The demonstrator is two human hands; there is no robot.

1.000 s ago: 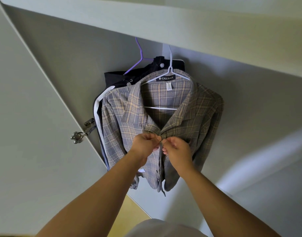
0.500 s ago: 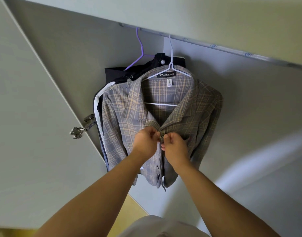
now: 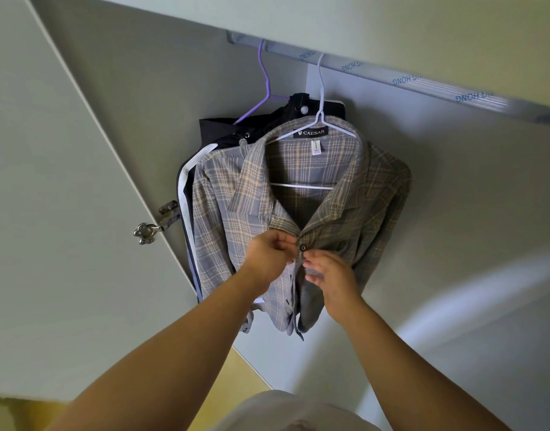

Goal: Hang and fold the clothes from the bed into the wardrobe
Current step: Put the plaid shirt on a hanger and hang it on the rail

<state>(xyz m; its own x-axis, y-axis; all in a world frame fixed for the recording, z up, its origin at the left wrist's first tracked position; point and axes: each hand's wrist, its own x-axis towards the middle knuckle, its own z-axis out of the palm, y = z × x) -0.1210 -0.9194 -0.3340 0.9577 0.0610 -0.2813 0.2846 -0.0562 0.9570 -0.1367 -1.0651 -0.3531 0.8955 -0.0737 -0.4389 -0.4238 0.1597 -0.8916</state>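
plaid shirt (image 3: 361, 213) hangs on white hanger (image 3: 320, 88) from wardrobe rail (image 3: 392, 73), in front of dark garment (image 3: 236, 132) on purple hanger (image 3: 266, 79). left hand (image 3: 269, 253) pinches shirt placket beside fastened button (image 3: 302, 247). right hand (image 3: 329, 278) loose, fingers relaxed, holding nothing, just below button.

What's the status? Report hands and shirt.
Left hand pinches grey plaid shirt at dark button. Right hand open. Shirt hangs on white hanger. Nothing blocking.

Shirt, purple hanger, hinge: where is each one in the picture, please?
shirt (image 3: 370, 219): head view, on the front panel beside the collar.
purple hanger (image 3: 265, 73): head view, on the stem of its hook.
hinge (image 3: 144, 233): head view, on its plate on the door.
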